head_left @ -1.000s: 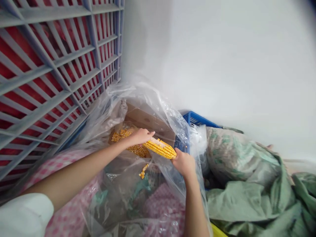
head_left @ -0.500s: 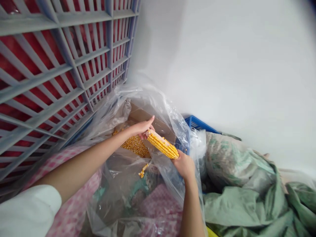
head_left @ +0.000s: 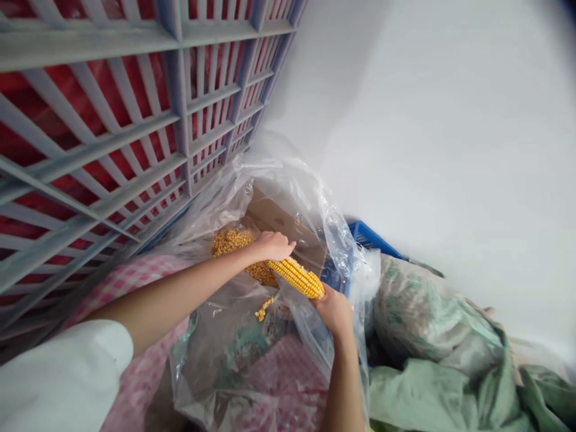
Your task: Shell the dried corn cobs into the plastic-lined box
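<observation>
A yellow corn cob (head_left: 299, 278) is held between both my hands over a cardboard box (head_left: 279, 219) lined with clear plastic. My left hand (head_left: 273, 246) is closed over the cob's upper end. My right hand (head_left: 333, 311) grips the cob's lower end from below. Loose yellow kernels (head_left: 234, 241) lie in a pile inside the box just beyond my left hand. A small cluster of kernels (head_left: 261, 309) rests on the plastic below the cob.
A grey slatted crate wall (head_left: 112, 132) with red contents rises at left. A blue basket (head_left: 371, 238) sits behind the box. Green woven sacks (head_left: 432, 336) lie at right. Pink checked cloth (head_left: 288, 384) lies under the plastic. A white wall (head_left: 441, 132) closes the back.
My left hand closed down over the cob's upper end after its fingers were lifted. The cob stayed over the box. The view shifted leftward.
</observation>
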Action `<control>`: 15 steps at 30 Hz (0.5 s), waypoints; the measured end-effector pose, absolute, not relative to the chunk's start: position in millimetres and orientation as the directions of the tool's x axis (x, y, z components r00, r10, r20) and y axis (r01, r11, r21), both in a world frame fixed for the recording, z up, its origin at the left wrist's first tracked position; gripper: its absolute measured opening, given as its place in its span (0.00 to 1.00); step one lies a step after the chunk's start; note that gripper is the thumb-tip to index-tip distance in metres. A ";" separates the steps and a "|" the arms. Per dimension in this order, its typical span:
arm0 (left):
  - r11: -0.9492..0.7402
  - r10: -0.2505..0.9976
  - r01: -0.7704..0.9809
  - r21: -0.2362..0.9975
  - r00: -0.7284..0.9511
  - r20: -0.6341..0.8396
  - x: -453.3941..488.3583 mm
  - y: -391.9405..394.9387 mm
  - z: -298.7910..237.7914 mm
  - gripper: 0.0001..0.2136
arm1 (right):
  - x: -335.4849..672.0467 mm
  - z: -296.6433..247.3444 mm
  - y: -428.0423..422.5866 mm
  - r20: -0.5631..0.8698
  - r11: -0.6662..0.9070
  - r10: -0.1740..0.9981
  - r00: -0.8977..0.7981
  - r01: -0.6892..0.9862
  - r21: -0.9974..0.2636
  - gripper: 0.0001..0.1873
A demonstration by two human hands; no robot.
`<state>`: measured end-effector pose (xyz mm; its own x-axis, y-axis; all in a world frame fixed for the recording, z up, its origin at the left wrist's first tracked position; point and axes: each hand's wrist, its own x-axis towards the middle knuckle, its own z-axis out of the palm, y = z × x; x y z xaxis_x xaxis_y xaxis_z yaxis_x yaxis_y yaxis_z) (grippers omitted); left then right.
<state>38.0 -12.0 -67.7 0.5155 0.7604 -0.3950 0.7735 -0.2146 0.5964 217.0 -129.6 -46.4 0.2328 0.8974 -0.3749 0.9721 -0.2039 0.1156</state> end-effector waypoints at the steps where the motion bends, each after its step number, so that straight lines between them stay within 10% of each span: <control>1: -0.195 0.754 0.777 0.598 0.509 -0.415 39.0 -12.5 -72.2 0.32 | 217.1 -46.9 -130.5 -0.379 -0.188 0.898 0.223 0.974 0.126 0.11; 8: -0.111 0.689 0.742 0.662 0.537 -0.487 36.6 -10.8 -74.1 0.38 | 210.0 -42.2 -130.3 -0.396 -0.148 0.889 0.231 0.962 0.231 0.12; 15: -0.406 0.680 0.605 0.685 0.701 -0.216 36.3 -21.4 -58.3 0.36 | 213.3 -43.4 -126.1 -0.391 -0.163 0.899 0.194 0.980 0.113 0.10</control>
